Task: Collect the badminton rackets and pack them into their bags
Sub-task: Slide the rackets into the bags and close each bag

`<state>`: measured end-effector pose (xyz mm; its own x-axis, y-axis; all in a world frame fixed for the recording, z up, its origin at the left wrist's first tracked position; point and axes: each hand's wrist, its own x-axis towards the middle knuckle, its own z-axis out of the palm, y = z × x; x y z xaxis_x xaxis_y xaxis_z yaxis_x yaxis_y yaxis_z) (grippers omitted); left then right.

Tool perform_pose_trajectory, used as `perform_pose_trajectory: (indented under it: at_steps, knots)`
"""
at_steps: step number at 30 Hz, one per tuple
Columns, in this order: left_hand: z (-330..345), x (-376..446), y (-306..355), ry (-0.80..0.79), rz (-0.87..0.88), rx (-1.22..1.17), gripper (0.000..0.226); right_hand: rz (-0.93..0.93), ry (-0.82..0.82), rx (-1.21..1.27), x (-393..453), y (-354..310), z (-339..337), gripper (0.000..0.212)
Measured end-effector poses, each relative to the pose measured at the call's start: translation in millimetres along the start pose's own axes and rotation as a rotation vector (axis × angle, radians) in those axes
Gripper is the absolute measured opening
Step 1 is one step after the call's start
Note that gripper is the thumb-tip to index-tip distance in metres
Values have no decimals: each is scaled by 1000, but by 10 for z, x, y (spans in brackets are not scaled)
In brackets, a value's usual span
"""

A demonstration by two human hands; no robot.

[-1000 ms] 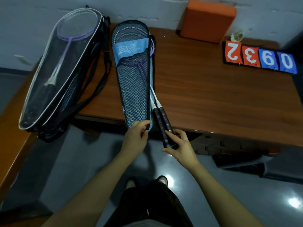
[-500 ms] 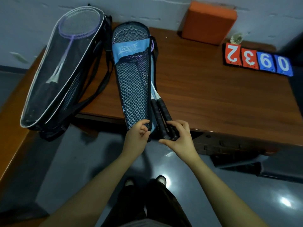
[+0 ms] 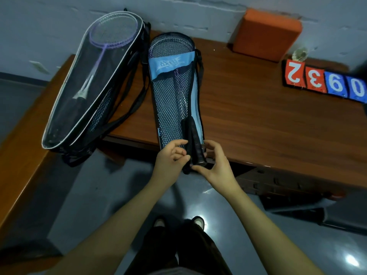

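Head view: mesh bag (image 3: 171, 108) with a blue panel lies on the counter (image 3: 258, 116), open end hanging over the near edge. Two rackets are inside it, heads at the far end, dark handles (image 3: 195, 147) poking out at the mouth. Left hand (image 3: 172, 158) pinches the bag's mouth edge, likely to keep the opening steady. Right hand (image 3: 215, 162) curls around the handle ends, thumb under, fingers on top; looks like seating them before closing. Bag probably overhangs so both hands can reach the mouth from below.

Second bag (image 3: 93, 82), clear front with white trim, sits to the left, bridging the counter and a side bench (image 3: 21, 155); a purple racket (image 3: 108, 39) is already packed in it. Straps trail between the two bags.

Counter is dark wood, against a pale wall. At the back: orange block (image 3: 268, 33), number cards (image 3: 325, 82), shuttlecock (image 3: 300, 54) behind them. Glossy grey floor (image 3: 89, 195) with light glare.
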<state>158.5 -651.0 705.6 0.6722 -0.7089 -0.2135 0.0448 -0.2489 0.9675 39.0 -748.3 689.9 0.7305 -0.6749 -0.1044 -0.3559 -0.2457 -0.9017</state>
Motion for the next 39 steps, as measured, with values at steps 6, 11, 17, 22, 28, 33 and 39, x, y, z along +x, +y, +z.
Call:
perform_pose_trajectory:
  at_steps: [6, 11, 17, 22, 28, 33, 39]
  knots:
    - [5, -17, 46, 14, -47, -112, 36, -23, 103, -19, 11, -23, 78, 44]
    - [-23, -15, 53, 36, -72, -142, 36, -23, 58, -30, 111, 38, 59, 41]
    - [-19, -23, 36, 20, -45, -135, 39, 307, 37, 345, 11, 208, 21, 46]
    - [-11, -33, -53, 42, -2, -28, 39, 522, 30, 807, 86, 178, 34, 30]
    - [17, -52, -82, 61, 242, 300, 34, 391, 62, 710, 169, 7, 6, 22]
    - [36, -83, -168, 5, 268, 372, 49, 346, 62, 655, 189, -69, -12, 23]
    - [20, -46, -181, 23, 443, 582, 41, 263, 89, 622, 144, -114, -93, 22]
